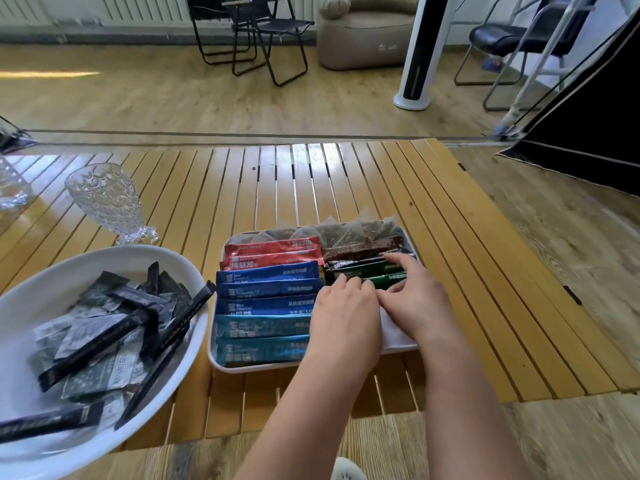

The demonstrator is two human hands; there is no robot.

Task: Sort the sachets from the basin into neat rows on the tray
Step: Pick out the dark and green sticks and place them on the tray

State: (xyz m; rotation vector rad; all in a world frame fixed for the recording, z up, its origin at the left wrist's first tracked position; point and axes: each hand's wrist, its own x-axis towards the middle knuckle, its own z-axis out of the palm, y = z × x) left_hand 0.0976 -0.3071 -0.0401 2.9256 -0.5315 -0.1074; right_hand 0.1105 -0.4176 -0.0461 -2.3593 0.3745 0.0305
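Sachets (pixel 367 277) squared on tray (pixel 221 362) by both hands.
Left hand (pixel 346 313) presses flat, right hand (pixel 415 292) pinches; beyond the fingertips, stacked green sticks may slide askew.

A white rectangular tray (pixel 221 355) is sitting on the table, holding long sachets in two columns: on the left, two red sachets (pixel 273 252) are lying at the far end, then three dark blue sachets (pixel 268 289), then two light blue sachets (pixel 261 337) nearest; on the right, brown, black and green sachets (pixel 360 263) are lying side by side. Pyramid tea bags (pixel 349 226) are lining the far edge. To the left, a white basin (pixel 31 299) is holding a loose jumble of dark sachets (pixel 110 327)
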